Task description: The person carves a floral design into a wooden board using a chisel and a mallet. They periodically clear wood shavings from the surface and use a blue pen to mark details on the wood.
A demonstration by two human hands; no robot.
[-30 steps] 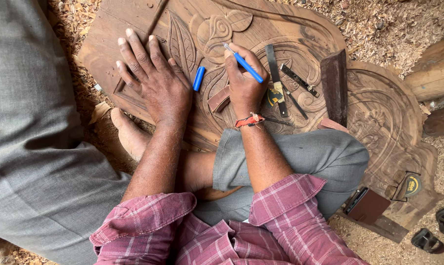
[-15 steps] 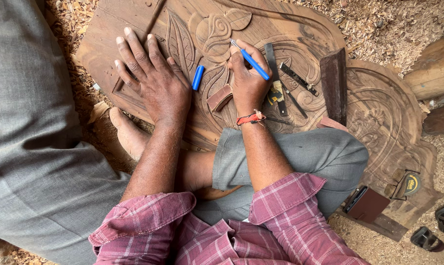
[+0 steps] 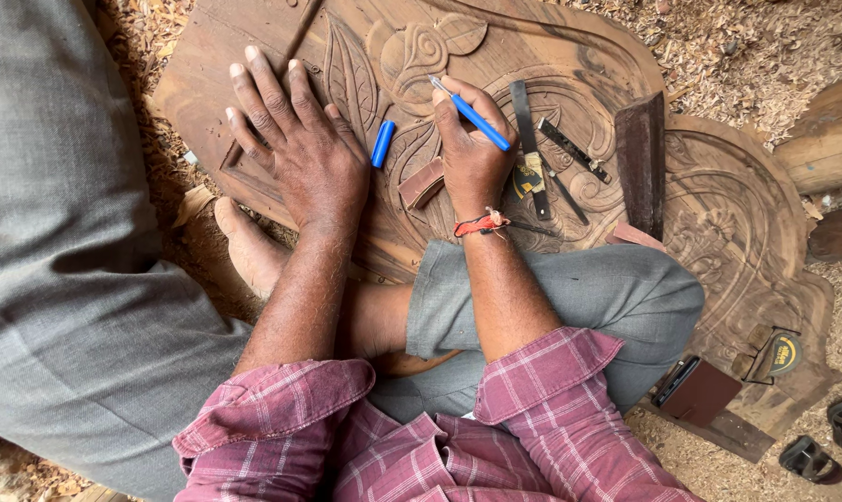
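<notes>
Sleeves of a red checked shirt [image 3: 421, 437] fill the near edge of the view, with grey trousers [image 3: 570, 297] over crossed legs and a bare foot [image 3: 249, 246] resting at the edge of the workpiece. Beyond the knees lies a large carved wooden panel [image 3: 718, 195], dark brown, cut with leaf and scroll relief, on ground covered in wood shavings [image 3: 765, 46]. Left hand [image 3: 295, 139] lies palm down on the panel's left part, fingers spread and flat, gripping nothing. Right hand [image 3: 472, 149], with a red thread band [image 3: 481, 223] at the wrist, rests on the carving near the middle; its fingers are closed around a blue pen [image 3: 472, 113], whose tip points up and left toward a carved flower. Between the two hands a blue pen cap [image 3: 383, 143] lies loose on the wood, just beside the left hand, and a small wooden block [image 3: 422, 183] lies near the right hand's heel. Just right of the right hand lie several slim metal chisels [image 3: 528, 139], and further right a dark flat block [image 3: 642, 153] rests on the panel. At the lower right edge sit a brown wallet-like case [image 3: 700, 390] and a pair of dark sandals [image 3: 825, 442].
</notes>
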